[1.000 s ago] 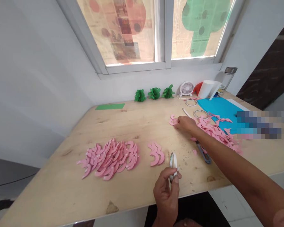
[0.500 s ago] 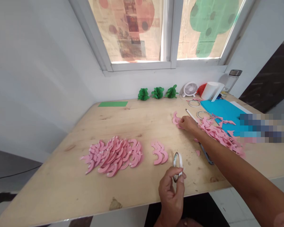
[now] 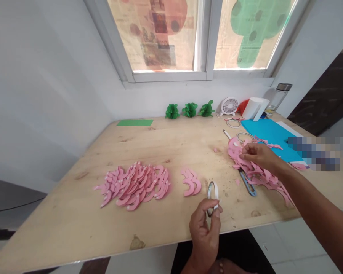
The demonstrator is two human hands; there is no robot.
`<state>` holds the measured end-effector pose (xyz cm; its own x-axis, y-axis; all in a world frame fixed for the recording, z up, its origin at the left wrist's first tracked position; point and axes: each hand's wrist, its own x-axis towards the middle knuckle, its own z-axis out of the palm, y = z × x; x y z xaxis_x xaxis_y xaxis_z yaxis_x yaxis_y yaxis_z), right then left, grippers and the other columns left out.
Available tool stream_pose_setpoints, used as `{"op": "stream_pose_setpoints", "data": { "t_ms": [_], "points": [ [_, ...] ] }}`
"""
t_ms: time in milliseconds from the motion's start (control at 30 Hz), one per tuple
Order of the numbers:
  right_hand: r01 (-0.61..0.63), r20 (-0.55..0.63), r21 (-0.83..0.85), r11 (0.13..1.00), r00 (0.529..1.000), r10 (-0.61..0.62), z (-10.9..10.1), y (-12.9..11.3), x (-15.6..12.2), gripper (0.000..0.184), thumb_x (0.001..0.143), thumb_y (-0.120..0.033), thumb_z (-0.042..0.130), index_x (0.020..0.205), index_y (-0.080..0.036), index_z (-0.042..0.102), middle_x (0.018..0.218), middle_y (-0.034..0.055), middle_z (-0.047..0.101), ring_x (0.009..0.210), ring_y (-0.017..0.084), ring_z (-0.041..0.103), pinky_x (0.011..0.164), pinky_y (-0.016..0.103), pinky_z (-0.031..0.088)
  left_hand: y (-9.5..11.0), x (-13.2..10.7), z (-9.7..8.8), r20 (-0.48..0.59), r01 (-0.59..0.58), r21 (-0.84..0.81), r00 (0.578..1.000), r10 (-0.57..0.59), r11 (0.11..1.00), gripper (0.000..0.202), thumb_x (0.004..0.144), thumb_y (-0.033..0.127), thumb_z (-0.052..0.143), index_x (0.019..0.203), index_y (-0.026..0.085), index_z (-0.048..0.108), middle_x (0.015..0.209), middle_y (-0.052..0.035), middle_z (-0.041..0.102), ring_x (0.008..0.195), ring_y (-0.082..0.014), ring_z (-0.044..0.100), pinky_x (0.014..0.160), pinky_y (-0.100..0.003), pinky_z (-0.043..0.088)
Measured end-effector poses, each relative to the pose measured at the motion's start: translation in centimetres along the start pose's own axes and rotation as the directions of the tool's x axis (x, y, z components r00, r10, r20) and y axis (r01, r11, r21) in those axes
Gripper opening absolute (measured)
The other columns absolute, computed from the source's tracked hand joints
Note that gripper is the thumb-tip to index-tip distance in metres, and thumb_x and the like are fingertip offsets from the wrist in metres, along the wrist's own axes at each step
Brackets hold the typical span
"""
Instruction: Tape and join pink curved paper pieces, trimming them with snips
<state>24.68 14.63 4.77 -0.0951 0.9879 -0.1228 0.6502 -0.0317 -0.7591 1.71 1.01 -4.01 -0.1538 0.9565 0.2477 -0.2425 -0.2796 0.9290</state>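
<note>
My left hand (image 3: 205, 224) pinches a roll of white tape (image 3: 213, 196) upright above the front edge of the table. The fingers of my right hand (image 3: 254, 154) are closed on a pink paper piece (image 3: 233, 147), over a heap of pink paper scraps (image 3: 264, 177). How many pieces they grip cannot be made out. Partly under the scraps lies a blue-grey utility knife (image 3: 248, 184). Left of the tape are a few curved pink paper cutouts (image 3: 191, 182). Farther left spreads a large pile of similar pink cutouts (image 3: 143, 186), with white strips on their ends.
Along the wall stand green paper ornaments (image 3: 190, 110), a small white fan (image 3: 229, 106), a white paper roll (image 3: 253, 109) and a glass bottle (image 3: 280, 99). A green strip (image 3: 135, 123), a pen (image 3: 226, 134), tape rings (image 3: 233, 123) and blue sheets (image 3: 270, 133) lie on the table (image 3: 154, 148).
My right hand has moved right with the pink paper, from the bare table onto the scrap heap, and the scraps have shifted. The left hand still holds the tape in nearly the same place.
</note>
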Motion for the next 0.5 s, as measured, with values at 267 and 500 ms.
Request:
{"op": "stream_pose_setpoints", "data": {
  "t_ms": [267,500],
  "points": [
    [0.095,0.437,-0.049,0.994,0.897,-0.065,1.2,-1.6,-1.3,0.01,0.073,-0.025,0.06,0.075,-0.017,0.065,0.068,-0.0006,0.059,0.062,0.011,0.052,0.056,0.022,0.039,2.2,-0.9,-0.7,-0.093,0.042,-0.128,0.994,-0.054,0.991,0.01,0.082,0.021,0.064,0.092,0.02,0.067,0.073,-0.003,0.065,0.072,-0.0156,0.063,0.073,-0.029,0.051],
    [0.371,0.739,-0.19,0.909,0.663,-0.116,3.3,-4.8,0.8,0.021,0.076,-0.016,0.054,0.089,-0.014,0.071,0.074,0.0016,0.064,0.066,0.011,0.055,0.058,0.021,0.038,4.0,-0.9,-2.8,-0.257,0.076,-0.211,0.957,-0.13,0.975,0.016,0.076,0.02,0.07,0.091,0.021,0.067,0.07,-0.0014,0.067,0.07,-0.0155,0.063,0.075,-0.032,0.051]
  ]
}}
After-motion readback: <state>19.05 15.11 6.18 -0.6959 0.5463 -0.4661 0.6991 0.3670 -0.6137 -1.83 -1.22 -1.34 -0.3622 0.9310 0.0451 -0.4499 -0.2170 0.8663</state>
